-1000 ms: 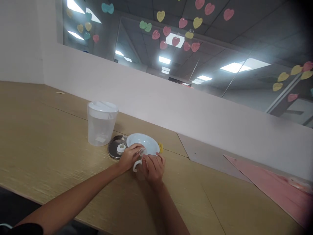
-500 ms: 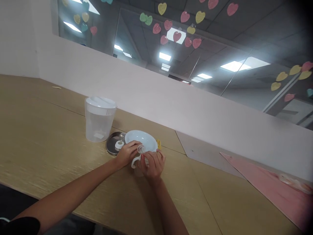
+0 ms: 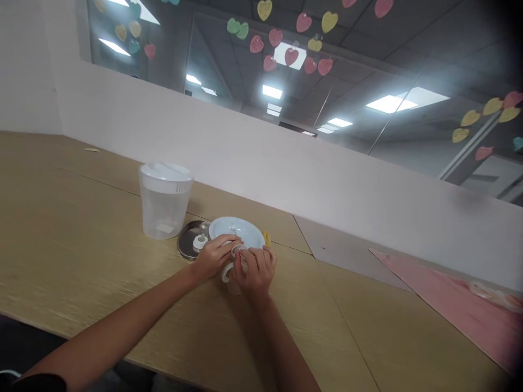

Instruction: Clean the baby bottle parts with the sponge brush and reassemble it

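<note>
Between my hands is a clear baby bottle with a white curved handle [image 3: 227,273] and a round, pale rim [image 3: 237,249]. My left hand [image 3: 213,257] curls its fingers against the left of that rim. From the right, my right hand [image 3: 257,269] bends over the rim, thumb and fingers pinched together; whatever small part they pinch is hidden. Most of the bottle's body is behind my right hand. Just left of my left hand, a white bottle collar with a teat [image 3: 200,242] sits on a metal tray [image 3: 184,247].
A pale blue bowl [image 3: 220,224] stands behind my hands, with something small and white inside and a yellow item [image 3: 267,238] at its right. A lidded translucent plastic jug [image 3: 163,204] stands left. Pink sheeting [image 3: 441,294] lies far right. The wall [image 3: 245,147] borders the table's back.
My right hand's fingers have closed further over the rim, covering more of it. Both hands stay at the bottle. The view has shifted slightly.
</note>
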Tool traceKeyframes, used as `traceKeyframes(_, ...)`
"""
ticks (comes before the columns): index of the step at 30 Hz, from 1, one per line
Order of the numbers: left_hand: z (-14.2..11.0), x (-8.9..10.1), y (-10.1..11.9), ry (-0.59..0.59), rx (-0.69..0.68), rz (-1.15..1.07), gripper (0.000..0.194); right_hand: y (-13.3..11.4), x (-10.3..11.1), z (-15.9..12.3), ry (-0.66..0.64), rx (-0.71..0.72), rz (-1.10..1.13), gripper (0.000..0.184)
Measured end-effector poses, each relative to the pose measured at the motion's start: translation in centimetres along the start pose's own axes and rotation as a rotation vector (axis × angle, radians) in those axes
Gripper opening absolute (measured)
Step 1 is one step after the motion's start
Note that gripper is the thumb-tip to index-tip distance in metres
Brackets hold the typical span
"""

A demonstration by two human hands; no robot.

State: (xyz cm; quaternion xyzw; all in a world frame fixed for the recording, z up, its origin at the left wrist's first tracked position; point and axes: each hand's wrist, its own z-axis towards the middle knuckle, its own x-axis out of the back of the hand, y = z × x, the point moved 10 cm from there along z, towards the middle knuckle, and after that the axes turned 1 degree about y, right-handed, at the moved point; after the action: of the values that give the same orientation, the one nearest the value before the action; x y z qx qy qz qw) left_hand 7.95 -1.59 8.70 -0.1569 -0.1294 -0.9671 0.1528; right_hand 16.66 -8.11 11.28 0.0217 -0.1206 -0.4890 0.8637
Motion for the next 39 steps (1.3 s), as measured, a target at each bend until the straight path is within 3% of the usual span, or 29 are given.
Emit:
traceKeyframes(7, -0.3, -0.8, -2.9, -0.074, 0.069, 0.043, 0.025, -1.3, 1.3, 0.0, 0.084, 0.087, 0.052, 0.01)
traceKeyframes(16, -0.1, -0.6, -4.0, -0.049, 0.153, 0.019, 0.028, -3.0, 3.7, 1.0, 0.149, 0.238, 0.042, 0.007)
traceKeyframes(30, -0.5, -1.7, -5.9, -0.157, 0.268, -0.037, 0.027, -2.0, 4.2, 0.4, 0.215, 0.213, 0.136, 0.006)
traceKeyframes(39, -0.3, -2.4, -6.5, -0.229, 0.322, -0.049, 0.026, 1.3, 3.4, 0.0, 0.185, 0.09, 0.262, 0.014)
